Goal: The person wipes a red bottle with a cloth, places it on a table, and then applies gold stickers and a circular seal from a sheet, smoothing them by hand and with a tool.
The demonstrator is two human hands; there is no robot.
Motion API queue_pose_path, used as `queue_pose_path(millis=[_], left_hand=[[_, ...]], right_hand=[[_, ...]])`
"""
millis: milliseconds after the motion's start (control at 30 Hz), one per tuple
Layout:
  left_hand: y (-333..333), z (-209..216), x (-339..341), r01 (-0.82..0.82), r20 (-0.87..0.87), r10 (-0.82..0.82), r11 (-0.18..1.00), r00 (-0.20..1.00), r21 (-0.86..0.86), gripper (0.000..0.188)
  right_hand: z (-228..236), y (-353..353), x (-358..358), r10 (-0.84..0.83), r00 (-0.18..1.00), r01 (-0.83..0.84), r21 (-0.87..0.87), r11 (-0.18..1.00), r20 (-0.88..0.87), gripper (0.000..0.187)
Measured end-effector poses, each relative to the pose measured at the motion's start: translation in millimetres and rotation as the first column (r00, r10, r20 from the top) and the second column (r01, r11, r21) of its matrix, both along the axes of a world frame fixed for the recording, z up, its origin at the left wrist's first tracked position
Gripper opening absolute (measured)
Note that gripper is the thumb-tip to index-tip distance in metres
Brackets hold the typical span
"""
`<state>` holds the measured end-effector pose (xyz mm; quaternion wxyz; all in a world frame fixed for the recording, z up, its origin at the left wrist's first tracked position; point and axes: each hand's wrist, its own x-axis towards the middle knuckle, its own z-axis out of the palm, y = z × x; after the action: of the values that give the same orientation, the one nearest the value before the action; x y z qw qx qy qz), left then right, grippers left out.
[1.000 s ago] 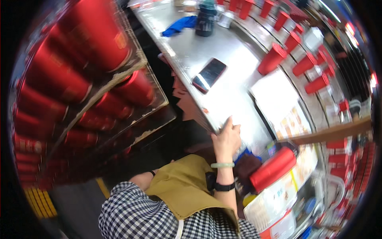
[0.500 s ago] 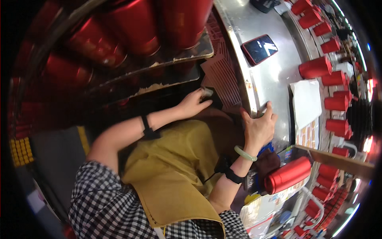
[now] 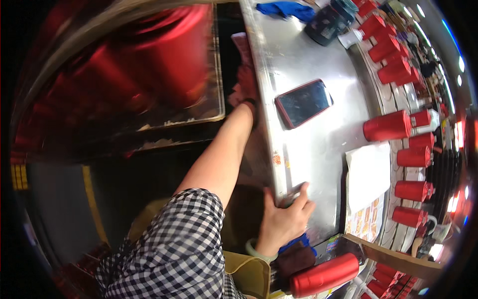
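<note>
My left arm, in a black-and-white checked sleeve, stretches forward into the dark gap between the rack and the table. My left hand [image 3: 243, 82] is in shadow beyond a dark wristband, close to the table's near edge; its fingers are blurred. A pale pinkish strip [image 3: 240, 44] shows just beyond it. My right hand [image 3: 285, 222], below a pale green bangle [image 3: 259, 250], rests at the edge of the metal table [image 3: 323, 142], thumb and fingers apart. A small greyish patch shows between them; I cannot tell whether it is an object or a finger covering.
Large red cylinders [image 3: 174, 60] stand on a dark tray [image 3: 199, 117] at left. On the table lie a phone [image 3: 304, 103], a blue cloth [image 3: 286, 9], a dark jar [image 3: 331, 22] and white paper [image 3: 368, 172]. A red cylinder [image 3: 324, 275] lies near right; several more line the far side.
My left arm has reached farther forward, into the gap beside the table. The view has shifted, so the table, phone and my right hand appear lower and farther left.
</note>
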<state>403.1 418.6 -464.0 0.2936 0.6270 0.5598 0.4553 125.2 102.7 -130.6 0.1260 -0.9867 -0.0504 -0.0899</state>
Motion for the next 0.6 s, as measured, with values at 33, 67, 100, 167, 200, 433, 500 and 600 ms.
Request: queue_pose_path(millis=[33, 67, 100, 167, 200, 433, 500, 600], left_hand=[[0.1, -3.6, 2.5, 0.007, 0.034, -0.007, 1.000, 0.999, -0.017, 0.031], [2.6, -2.9, -1.7, 0.003, 0.063, -0.001, 0.999, 0.998, -0.035, 0.031], [16.1, 1.3, -10.0, -0.011, 0.094, 0.014, 0.999, 0.995, -0.032, 0.031], [37.1, 6.6, -25.3, -0.037, 0.140, 0.039, 0.999, 0.989, -0.021, 0.031], [38.1, 2.3, -25.5, -0.037, 0.166, 0.040, 0.999, 0.985, -0.026, 0.031], [107.7, 34.6, -33.1, -0.054, 0.233, 0.046, 0.998, 0.971, 0.029, 0.032], [113.4, 41.5, -43.8, -0.061, 0.252, 0.047, 0.997, 0.967, 0.049, 0.032], [121.6, 34.6, -52.0, -0.097, 0.244, 0.083, 0.994, 0.966, 0.043, 0.033]], right_hand=[[1.1, 0.0, 1.9, -0.006, 1.000, 0.006, 0.003, 1.000, 0.004, 0.091], [-3.7, -1.2, 3.9, -0.018, 1.000, 0.018, 0.014, 1.000, -0.016, 0.093], [-3.1, -1.5, 4.2, -0.001, 1.000, 0.001, 0.047, 0.999, -0.009, 0.093], [3.3, 3.3, 5.9, -0.037, 0.999, 0.038, 0.043, 0.998, -0.039, 0.091], [4.8, 1.6, 8.3, -0.057, 0.998, 0.059, 0.068, 0.996, -0.030, 0.092], [22.4, 30.8, 14.2, -0.055, 0.995, 0.064, 0.115, 0.991, -0.083, 0.094], [33.5, 33.9, 24.1, 0.085, 0.995, -0.074, 0.167, 0.983, -0.060, 0.091], [30.1, 3.4, 20.4, 0.148, 0.985, -0.133, 0.165, 0.977, -0.085, 0.092]])
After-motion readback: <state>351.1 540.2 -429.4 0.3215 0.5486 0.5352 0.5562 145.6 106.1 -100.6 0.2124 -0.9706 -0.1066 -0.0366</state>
